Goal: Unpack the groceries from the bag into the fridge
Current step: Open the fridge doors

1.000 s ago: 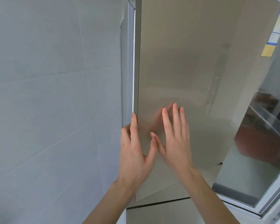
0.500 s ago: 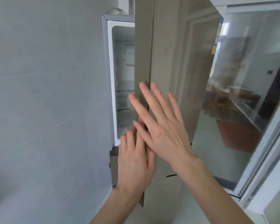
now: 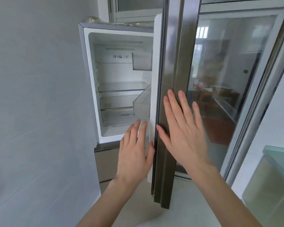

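Your left hand [image 3: 134, 151] and right hand [image 3: 182, 128], fingers straight, flank the open fridge door [image 3: 172, 79]; grey tiled wall [image 3: 36, 95] at left.

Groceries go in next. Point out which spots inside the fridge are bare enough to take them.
The white fridge compartment looks bare throughout: the glass shelf midway up, the floor below the drawers. Tightest spot is the right side, where the clear door bin juts in beside the steel door's edge.
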The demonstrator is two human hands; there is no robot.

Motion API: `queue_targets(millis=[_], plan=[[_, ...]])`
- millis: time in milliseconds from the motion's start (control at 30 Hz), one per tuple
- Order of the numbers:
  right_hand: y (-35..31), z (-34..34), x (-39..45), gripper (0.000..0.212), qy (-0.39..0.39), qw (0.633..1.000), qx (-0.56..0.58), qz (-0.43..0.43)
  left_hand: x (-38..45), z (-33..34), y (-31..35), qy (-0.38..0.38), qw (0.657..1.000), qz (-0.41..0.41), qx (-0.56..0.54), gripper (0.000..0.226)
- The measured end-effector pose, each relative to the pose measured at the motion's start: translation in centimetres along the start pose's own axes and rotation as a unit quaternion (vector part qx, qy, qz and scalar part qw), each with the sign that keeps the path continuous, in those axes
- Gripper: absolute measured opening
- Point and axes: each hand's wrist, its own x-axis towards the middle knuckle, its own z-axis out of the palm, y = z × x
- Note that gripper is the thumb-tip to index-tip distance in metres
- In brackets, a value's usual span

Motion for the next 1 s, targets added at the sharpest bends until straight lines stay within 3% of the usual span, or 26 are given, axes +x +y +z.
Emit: queue_targets(millis=[200,333,533,867,1000], plan=[[4.9,-1.0,-2.4,0.077,-0.035,0.998,-0.043,0.038,3.3,2.0,2.2,-0.017,1.000,0.001,0.015,0.072],[6.8,-1.5,-3.4,0.076,-0.016,0.996,-0.037,0.078,4.7,3.3,4.1,-0.020,0.999,0.026,-0.007,0.080],[8.1,-0.1,-4.2,0.070,-0.041,0.996,-0.067,0.049,5.5,5.7,7.5,-0.008,0.993,0.087,-0.081,0.070],[13.2,3.5,-6.1,0.076,-0.072,0.982,0.011,0.174,9.7,9.8,11.6,-0.060,0.956,0.251,-0.140,0.065],[15.7,3.6,-5.6,0.078,-0.068,0.978,0.015,0.198,11.8,12.1,12.5,-0.073,0.956,0.260,-0.118,0.063]])
